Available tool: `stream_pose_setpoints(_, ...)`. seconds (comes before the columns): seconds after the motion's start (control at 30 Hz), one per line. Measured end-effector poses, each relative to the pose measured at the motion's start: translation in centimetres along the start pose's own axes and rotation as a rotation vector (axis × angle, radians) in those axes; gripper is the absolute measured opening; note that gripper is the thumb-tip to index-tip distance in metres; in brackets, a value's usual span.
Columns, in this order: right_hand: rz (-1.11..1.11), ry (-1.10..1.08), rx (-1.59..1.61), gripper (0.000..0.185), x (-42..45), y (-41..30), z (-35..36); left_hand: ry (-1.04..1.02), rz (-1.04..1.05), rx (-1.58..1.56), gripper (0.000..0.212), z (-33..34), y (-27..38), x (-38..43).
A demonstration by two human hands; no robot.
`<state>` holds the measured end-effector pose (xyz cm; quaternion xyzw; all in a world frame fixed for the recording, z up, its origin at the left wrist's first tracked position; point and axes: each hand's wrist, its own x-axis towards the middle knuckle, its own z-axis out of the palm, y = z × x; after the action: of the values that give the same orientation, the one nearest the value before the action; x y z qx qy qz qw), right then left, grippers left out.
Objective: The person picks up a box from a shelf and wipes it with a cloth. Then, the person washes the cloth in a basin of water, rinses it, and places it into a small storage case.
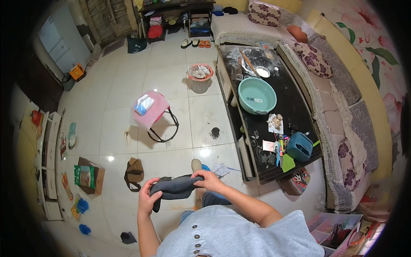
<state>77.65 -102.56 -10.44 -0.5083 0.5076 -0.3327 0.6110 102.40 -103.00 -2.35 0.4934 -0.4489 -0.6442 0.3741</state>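
A folded dark grey cloth item [175,188], perhaps a garment, is stretched between my two hands in front of my body. My left hand [148,197] grips its left end, thumb on top, with a flap of the cloth hanging below. At the other end my right hand [207,181] pinches the fabric between thumb and fingers. Beneath the cloth are my foot [196,165] and the tiled floor [170,160]. The cloth hides part of my legs and the floor.
Ahead stands a stool [151,110] with a tissue pack [144,104]. A wastebasket [200,78] stands beyond it. The black table [289,119] at right holds a green basin [257,96] and a blue container [299,146]. A brown bag [134,172] and cardboard box [96,180] lie left.
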Motion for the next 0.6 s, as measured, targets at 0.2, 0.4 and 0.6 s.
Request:
stream_pose_setpoints(0.2,-0.043,0.007,-0.097,0.030,8.4,0.9,-2.0,0.007,0.016,0.036,0.055,-1.2,2.3,8.4)
stream_pose_setpoints(0.4,-0.117,0.094,-0.229,0.028,15.4,-2.6,-7.3,-0.055,-0.088,0.136,0.061,-0.7,6.4,18.6)
stream_pose_setpoints(0.6,0.004,0.206,-0.093,0.022,19.2,-5.2,-14.7,-0.254,-0.121,0.257,0.065,2.5,10.8,28.5)
